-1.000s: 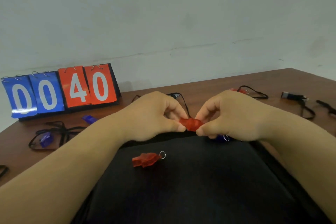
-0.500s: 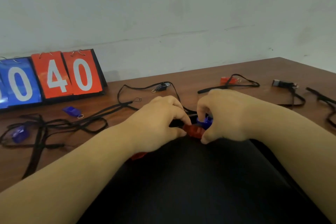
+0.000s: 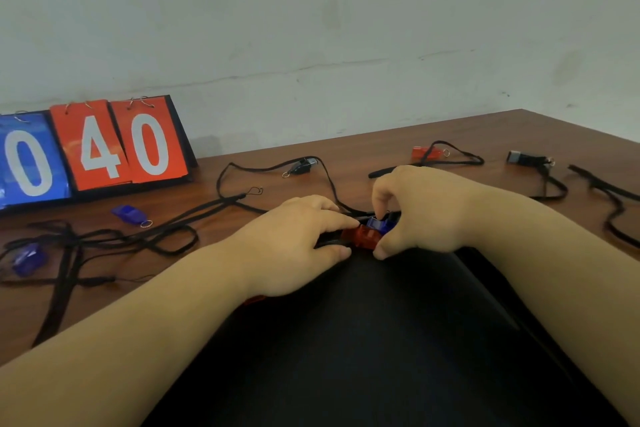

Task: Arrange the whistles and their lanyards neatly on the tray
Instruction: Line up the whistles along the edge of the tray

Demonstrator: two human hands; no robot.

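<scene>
A black tray (image 3: pixel 398 340) fills the near middle of the table. At its far edge my left hand (image 3: pixel 294 246) and my right hand (image 3: pixel 426 211) pinch a red whistle (image 3: pixel 362 237) from both sides. A blue whistle (image 3: pixel 377 224) lies just behind it, against my right fingers. A sliver of another red whistle (image 3: pixel 256 299) peeks out under my left wrist. Loose on the table lie a blue whistle (image 3: pixel 129 213), a second blue whistle (image 3: pixel 27 258) tangled in black lanyards (image 3: pixel 104 243), a black whistle (image 3: pixel 303 166) and a red whistle (image 3: pixel 424 152) on lanyards.
A flip scoreboard (image 3: pixel 93 149) reading 0, 4, 0 stands at the back left against the wall. A dark whistle (image 3: pixel 519 158) with its lanyard and another black lanyard (image 3: pixel 609 198) lie at the far right, near the table's right edge.
Both hands have lowered the red whistle from above the tray to its far edge, beside the blue whistle. The view has shifted left and down a little.
</scene>
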